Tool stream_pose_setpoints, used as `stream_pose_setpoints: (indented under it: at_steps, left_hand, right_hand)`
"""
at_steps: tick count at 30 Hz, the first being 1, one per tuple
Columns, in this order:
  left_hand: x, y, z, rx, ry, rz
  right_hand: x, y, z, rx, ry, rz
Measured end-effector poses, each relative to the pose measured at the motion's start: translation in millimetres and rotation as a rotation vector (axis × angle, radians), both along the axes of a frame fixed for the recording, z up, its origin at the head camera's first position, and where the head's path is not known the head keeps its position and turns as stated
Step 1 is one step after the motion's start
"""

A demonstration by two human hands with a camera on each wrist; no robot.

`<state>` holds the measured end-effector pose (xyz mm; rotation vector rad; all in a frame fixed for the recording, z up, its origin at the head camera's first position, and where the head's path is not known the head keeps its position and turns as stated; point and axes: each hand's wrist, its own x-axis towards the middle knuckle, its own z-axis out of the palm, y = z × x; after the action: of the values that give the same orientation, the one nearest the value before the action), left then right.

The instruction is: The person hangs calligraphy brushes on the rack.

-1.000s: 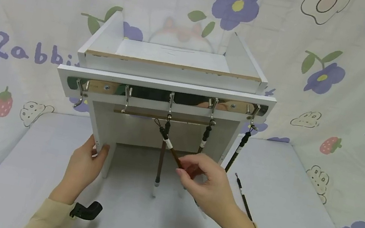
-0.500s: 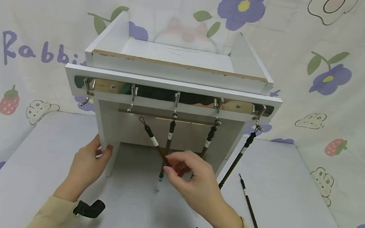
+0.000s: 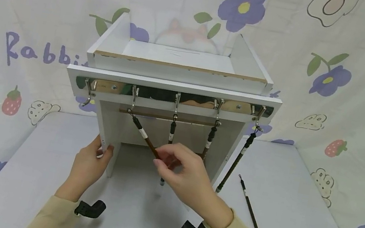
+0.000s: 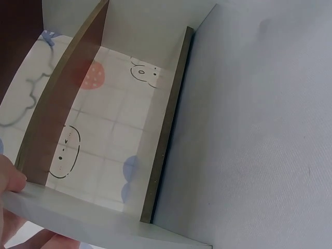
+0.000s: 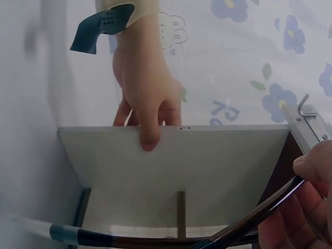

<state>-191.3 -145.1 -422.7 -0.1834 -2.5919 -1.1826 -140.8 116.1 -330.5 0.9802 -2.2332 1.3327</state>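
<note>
My right hand [image 3: 183,171] pinches the shaft of a brown writing brush [image 3: 143,133], which slants up to the left. Its cord loop is right at the tip of the second hook [image 3: 133,99] from the left. With thumb and fingers, my left hand [image 3: 87,166] grips the side panel [image 5: 171,166] of a white wooden shelf unit [image 3: 173,84]. From the hooks further right hang a middle brush [image 3: 172,128], another brush [image 3: 210,138] and a rightmost brush [image 3: 237,162]. The right hand partly covers the middle one. The held brush's lower end is hidden in the head view.
Another brush [image 3: 250,209] lies on the white tabletop [image 3: 298,207] to the right. The leftmost hook [image 3: 88,93] carries nothing. An open-topped box section [image 3: 178,56] forms the top of the unit, and a patterned cloth [image 3: 343,118] hangs behind.
My right hand has moved left with the brush, carrying its loop from near the middle hook to the second hook from the left. The left hand keeps its grip on the panel.
</note>
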Motion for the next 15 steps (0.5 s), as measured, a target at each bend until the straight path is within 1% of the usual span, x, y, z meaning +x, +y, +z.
stream_pose_setpoints:
  at_steps: [15]
  left_hand:
    - [-1.3,-0.2,-2.1,-0.005,0.001,0.003]
  right_hand:
    - [-2.4,-2.7,1.0,0.001,-0.011,-0.001]
